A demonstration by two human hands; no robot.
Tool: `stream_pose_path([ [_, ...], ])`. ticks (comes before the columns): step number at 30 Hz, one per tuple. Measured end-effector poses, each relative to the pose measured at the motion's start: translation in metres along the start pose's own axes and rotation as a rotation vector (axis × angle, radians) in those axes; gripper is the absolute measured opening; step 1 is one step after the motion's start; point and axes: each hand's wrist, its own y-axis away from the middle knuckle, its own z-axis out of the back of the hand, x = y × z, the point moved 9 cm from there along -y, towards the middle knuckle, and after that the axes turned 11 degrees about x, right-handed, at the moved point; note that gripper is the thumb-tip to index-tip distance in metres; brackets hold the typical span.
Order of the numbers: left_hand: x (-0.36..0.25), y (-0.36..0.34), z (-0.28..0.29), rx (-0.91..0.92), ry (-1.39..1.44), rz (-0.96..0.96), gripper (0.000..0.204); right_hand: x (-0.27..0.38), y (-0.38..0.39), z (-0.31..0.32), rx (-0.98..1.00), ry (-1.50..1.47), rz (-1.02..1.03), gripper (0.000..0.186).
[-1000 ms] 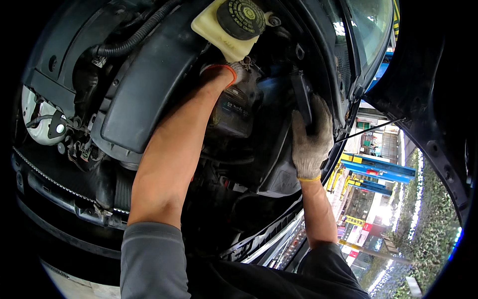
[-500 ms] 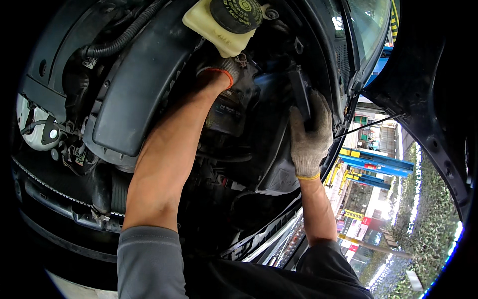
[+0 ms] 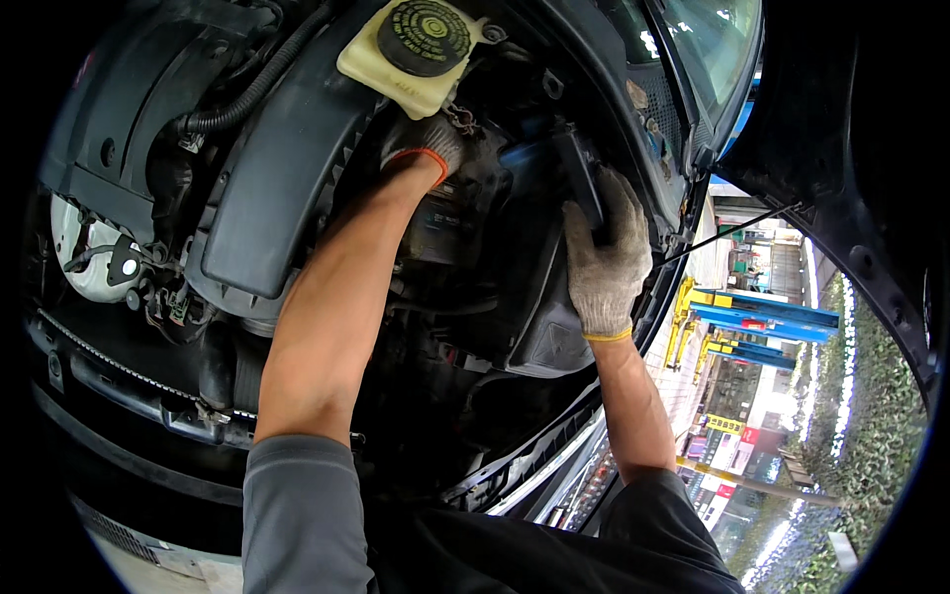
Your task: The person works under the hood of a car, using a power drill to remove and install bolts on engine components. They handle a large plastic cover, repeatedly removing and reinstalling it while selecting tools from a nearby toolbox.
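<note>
Below the tank [image 3: 398, 81], the left hand [image 3: 424, 145] is tucked, seemingly working by feel, its grip impossible to tell. To the tank's lower right, a black bar [image 3: 579, 178] is gripped by the right hand [image 3: 610, 252]; steadiness seems needed

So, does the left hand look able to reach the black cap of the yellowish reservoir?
Probably yes: nothing visible covers the black cap, and the left hand appears close by, below the reservoir.
</note>
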Motion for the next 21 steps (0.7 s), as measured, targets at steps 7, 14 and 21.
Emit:
stream_pose_path([
  [7, -0.007, 0.033, 0.023, 0.3, -0.02, 0.181, 0.05, 0.0, 0.003, -0.001, 0.008, -0.013, -0.03, 0.045],
  [14, -0.036, 0.095, 0.058, 0.597, 0.092, 0.298, 0.057, 0.003, 0.005, 0.003, -0.026, -0.013, -0.011, 0.045],
  [21, -0.042, 0.149, 0.081, 0.669, 0.417, 0.382, 0.054, -0.001, 0.003, 0.001, -0.023, -0.024, -0.004, 0.047],
])
